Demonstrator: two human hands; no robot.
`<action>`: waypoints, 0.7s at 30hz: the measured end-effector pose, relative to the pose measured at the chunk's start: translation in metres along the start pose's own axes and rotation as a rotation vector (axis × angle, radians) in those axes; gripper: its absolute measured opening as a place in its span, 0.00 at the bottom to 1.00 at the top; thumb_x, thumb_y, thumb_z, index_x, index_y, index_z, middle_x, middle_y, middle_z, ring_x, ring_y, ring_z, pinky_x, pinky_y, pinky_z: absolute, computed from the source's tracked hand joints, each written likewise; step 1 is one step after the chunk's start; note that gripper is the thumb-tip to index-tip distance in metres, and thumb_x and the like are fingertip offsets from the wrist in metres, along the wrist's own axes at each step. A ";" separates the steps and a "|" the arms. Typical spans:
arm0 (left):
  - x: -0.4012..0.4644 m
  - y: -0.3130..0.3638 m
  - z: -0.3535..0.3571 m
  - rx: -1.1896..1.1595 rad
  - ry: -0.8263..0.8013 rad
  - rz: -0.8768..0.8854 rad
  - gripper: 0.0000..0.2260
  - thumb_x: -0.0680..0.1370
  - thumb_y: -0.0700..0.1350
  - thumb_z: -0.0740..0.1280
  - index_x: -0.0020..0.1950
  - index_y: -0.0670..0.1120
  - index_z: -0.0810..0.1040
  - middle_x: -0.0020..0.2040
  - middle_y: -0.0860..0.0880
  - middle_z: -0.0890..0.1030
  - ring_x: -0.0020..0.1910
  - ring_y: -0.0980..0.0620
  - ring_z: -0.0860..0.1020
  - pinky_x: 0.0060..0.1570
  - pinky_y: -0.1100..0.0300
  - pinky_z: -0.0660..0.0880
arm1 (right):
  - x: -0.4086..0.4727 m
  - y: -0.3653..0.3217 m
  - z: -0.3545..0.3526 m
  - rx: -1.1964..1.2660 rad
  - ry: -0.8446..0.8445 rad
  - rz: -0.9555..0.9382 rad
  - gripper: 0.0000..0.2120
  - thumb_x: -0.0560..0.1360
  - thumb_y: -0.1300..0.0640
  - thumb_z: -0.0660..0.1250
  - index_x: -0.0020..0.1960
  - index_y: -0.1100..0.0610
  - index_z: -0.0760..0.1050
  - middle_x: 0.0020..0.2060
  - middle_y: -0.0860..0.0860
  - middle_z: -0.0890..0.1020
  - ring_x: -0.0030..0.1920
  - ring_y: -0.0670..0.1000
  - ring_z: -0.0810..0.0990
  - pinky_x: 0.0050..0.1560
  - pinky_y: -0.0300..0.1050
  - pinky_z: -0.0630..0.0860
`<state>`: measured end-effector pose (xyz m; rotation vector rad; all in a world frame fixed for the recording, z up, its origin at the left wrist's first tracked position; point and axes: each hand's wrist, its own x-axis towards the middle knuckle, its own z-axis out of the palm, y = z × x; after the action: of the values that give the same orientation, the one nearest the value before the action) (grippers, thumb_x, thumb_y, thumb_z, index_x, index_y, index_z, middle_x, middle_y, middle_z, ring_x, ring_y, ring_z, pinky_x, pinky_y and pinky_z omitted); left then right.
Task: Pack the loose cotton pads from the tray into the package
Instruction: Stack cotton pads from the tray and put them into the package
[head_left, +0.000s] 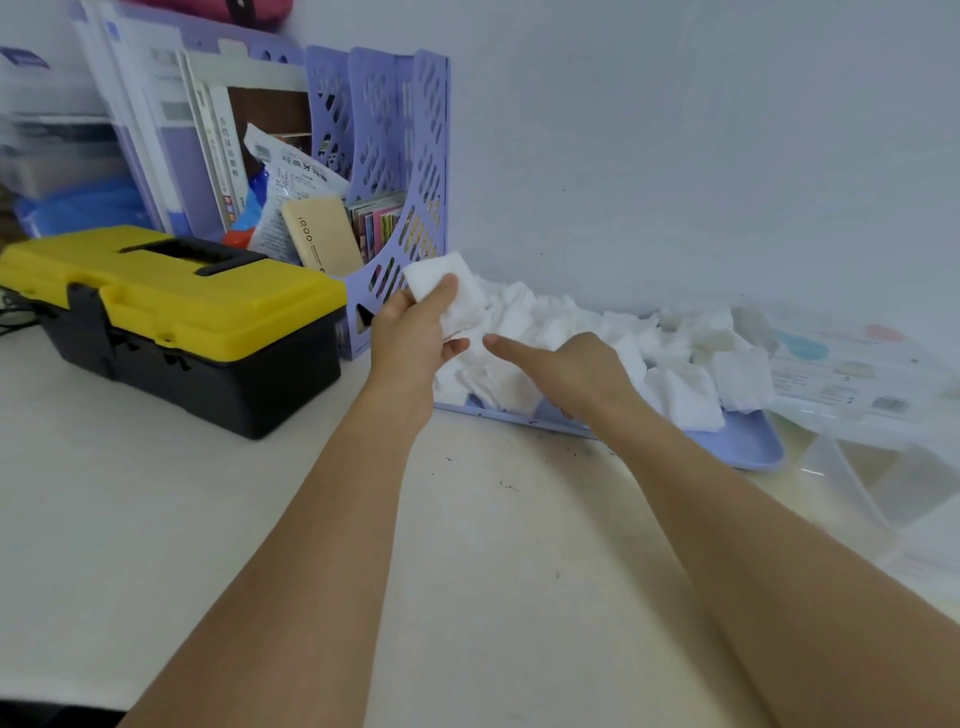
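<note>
While the left hand pinches a small stack of cotton pads, the loosely open, empty right hand rests on the loose pile filling the lilac tray; the package lies at three o'clock, nearer the right hand.

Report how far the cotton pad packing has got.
Done: nothing visibly packed; the package lies right of the tray, contents unclear. In hand: the left hand grips a small stack of pads, and the right hand reaches into the pile, fingers hidden. Left: most of the job, since a heap of loose pads covers the purple tray.
</note>
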<state>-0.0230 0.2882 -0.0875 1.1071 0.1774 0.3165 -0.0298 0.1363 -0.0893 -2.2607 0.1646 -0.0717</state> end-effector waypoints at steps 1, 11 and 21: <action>0.001 -0.001 0.000 0.014 0.018 0.014 0.02 0.80 0.46 0.70 0.52 0.51 0.79 0.53 0.49 0.83 0.53 0.49 0.83 0.40 0.60 0.80 | 0.001 -0.001 0.005 -0.025 0.043 -0.019 0.34 0.63 0.26 0.72 0.30 0.55 0.64 0.22 0.47 0.70 0.25 0.49 0.72 0.30 0.42 0.67; 0.000 -0.003 0.002 0.027 0.042 0.003 0.03 0.79 0.47 0.72 0.51 0.50 0.80 0.51 0.49 0.83 0.50 0.49 0.82 0.37 0.60 0.79 | 0.004 0.003 0.019 -0.557 0.029 -0.505 0.30 0.71 0.34 0.71 0.70 0.43 0.72 0.61 0.49 0.69 0.51 0.55 0.79 0.47 0.47 0.74; -0.003 -0.002 0.003 0.008 0.003 -0.030 0.02 0.79 0.47 0.72 0.49 0.52 0.80 0.52 0.49 0.83 0.49 0.50 0.82 0.37 0.61 0.79 | 0.013 0.011 0.010 -0.320 -0.031 -0.534 0.18 0.71 0.48 0.76 0.59 0.50 0.81 0.55 0.51 0.75 0.52 0.51 0.77 0.49 0.45 0.73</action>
<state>-0.0252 0.2841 -0.0878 1.1113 0.1978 0.2906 -0.0167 0.1347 -0.1043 -2.5647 -0.4800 -0.3102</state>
